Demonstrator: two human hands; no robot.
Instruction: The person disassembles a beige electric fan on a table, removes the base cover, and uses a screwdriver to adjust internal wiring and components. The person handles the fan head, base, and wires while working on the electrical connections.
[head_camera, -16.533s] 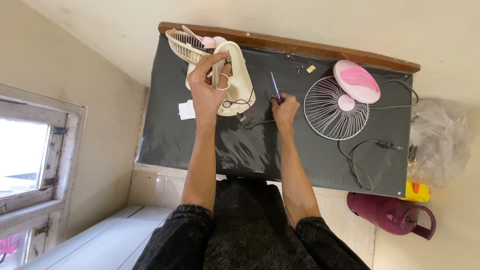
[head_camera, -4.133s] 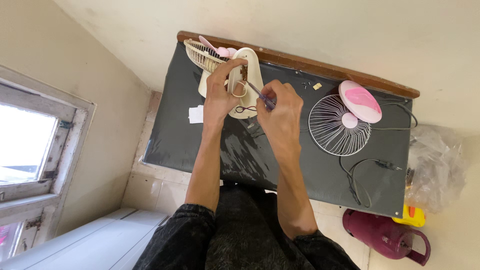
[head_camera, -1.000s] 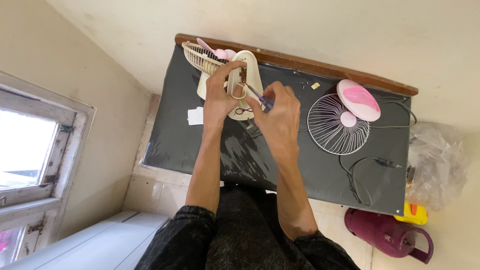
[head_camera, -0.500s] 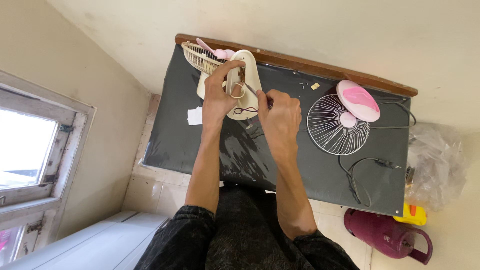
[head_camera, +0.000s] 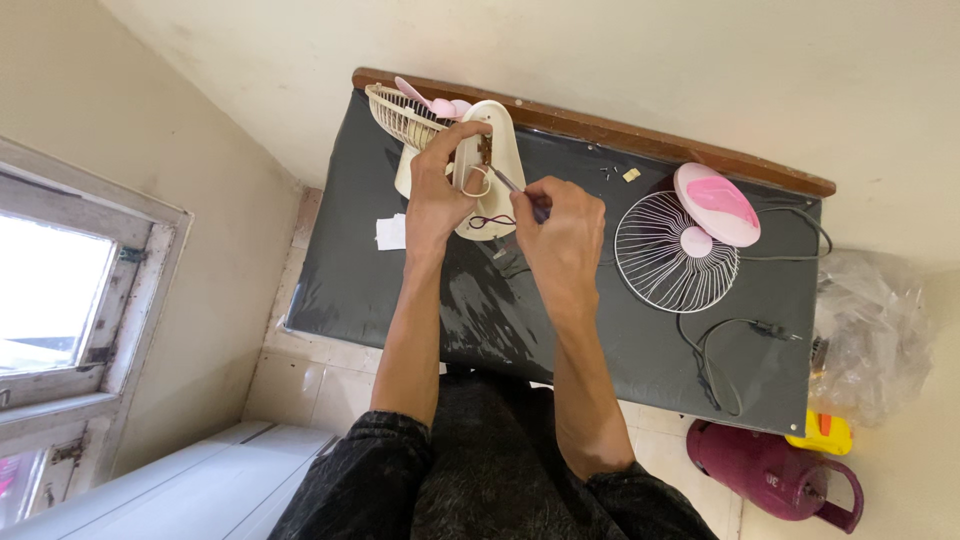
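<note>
On a dark grey table (head_camera: 380, 270) with a brown wooden strip along its far edge, a cream plastic fan body (head_camera: 490, 165) stands near the far left corner, with its cream wire-style rear grille (head_camera: 398, 115) and pink blades (head_camera: 440, 105) turned away from the person. The left hand (head_camera: 440, 195) is closed around the fan body, fingers curled over its top and thumb against the open back, holding it steady. The right hand (head_camera: 565, 230) is closed on a thin screwdriver with a dark handle and metal shaft (head_camera: 510, 183), whose tip points into the opened back of the fan body, where a small brown part and loose thin wires (head_camera: 490, 220) show. A small white slip of paper (head_camera: 390, 232) lies on the table just left of the fan body. Toward the far right of the table a round white wire front grille (head_camera: 670, 252) lies flat, and an oval pink and white plastic cover (head_camera: 718, 205) rests touching its far right rim. A black power cord (head_camera: 720, 345) loops across the right side of the table toward its near edge. A few tiny screws and a small pale piece (head_camera: 625, 175) lie near the far edge, between the fan body and the white grille. Off the right edge of the table sits a crumpled clear plastic bag (head_camera: 870, 335), and below it on the floor stand a maroon plastic jug with a handle (head_camera: 775, 470) and a yellow container (head_camera: 822, 432). A window (head_camera: 50, 290) is set in the wall at the left.
</note>
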